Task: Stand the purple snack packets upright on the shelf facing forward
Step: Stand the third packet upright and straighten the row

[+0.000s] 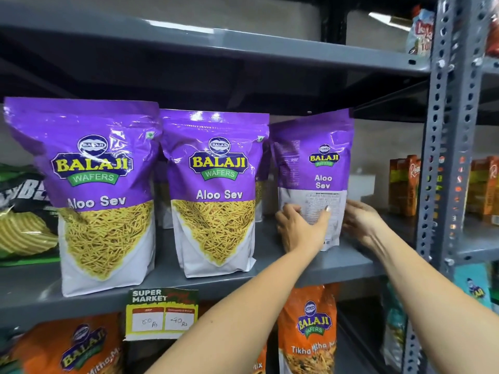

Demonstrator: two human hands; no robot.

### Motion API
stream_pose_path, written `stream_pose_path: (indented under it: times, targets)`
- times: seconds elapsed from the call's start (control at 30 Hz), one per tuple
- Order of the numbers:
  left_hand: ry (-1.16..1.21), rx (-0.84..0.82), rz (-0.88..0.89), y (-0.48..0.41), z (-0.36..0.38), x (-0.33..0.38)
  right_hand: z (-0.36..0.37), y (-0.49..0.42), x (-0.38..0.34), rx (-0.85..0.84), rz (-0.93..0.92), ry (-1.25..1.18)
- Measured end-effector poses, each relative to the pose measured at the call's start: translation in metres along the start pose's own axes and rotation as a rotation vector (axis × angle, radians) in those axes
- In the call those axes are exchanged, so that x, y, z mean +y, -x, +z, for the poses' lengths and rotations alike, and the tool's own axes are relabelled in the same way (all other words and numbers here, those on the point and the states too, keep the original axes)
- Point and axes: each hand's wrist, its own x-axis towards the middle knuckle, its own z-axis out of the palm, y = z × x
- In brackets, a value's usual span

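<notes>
Three glossy, crinkled purple pouches stand upright on the grey metal shelf (337, 263). The third packet (314, 168), at three o'clock of the middle packet (216, 190), shows its printed back. The left hand (299, 228) and right hand (360, 220) clasp its lower sides.

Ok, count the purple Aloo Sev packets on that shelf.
3 clearly: left packet, middle packet, and right packet, back side showing, held between the left hand and right hand. Purple edges behind suggest more, partly hidden.

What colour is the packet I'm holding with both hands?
Purple above, white below, the Aloo Sev packet; head view shows it best.
</notes>
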Motion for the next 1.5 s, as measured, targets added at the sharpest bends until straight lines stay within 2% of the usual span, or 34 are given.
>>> stream_pose_path:
  times: [0.1,0.3,0.4,0.5,0.6,0.7,0.83,1.1,1.5]
  targets:
    - [0.074,-0.103,-0.075,0.001,-0.009,0.013,0.007,0.009,-0.002,-0.142,-0.014,-0.003]
    - [0.236,-0.199,-0.162,-0.012,-0.015,0.024,0.015,0.009,-0.004,-0.244,-0.046,0.197]
    - [0.339,-0.279,-0.183,-0.024,-0.019,0.015,0.018,0.007,-0.004,-0.346,-0.048,0.146]
    - [0.419,-0.285,-0.185,-0.045,-0.006,-0.006,0.02,0.006,-0.001,-0.425,-0.024,0.089]
    - [0.441,-0.215,-0.184,-0.034,-0.022,0.007,0.017,0.001,0.002,-0.357,-0.047,-0.001]
    - [0.462,-0.09,-0.191,-0.039,-0.023,0.003,0.014,0.001,0.006,-0.273,-0.098,0.078]
    - [0.439,-0.099,-0.225,-0.037,-0.017,0.003,0.014,0.006,0.007,-0.145,-0.153,0.222]
    - [0.426,-0.114,-0.212,-0.033,-0.019,0.004,0.009,0.01,0.009,-0.148,-0.152,0.294]
    - [0.337,-0.109,-0.139,-0.002,-0.021,0.007,-0.003,0.063,-0.01,-0.165,-0.153,0.38]
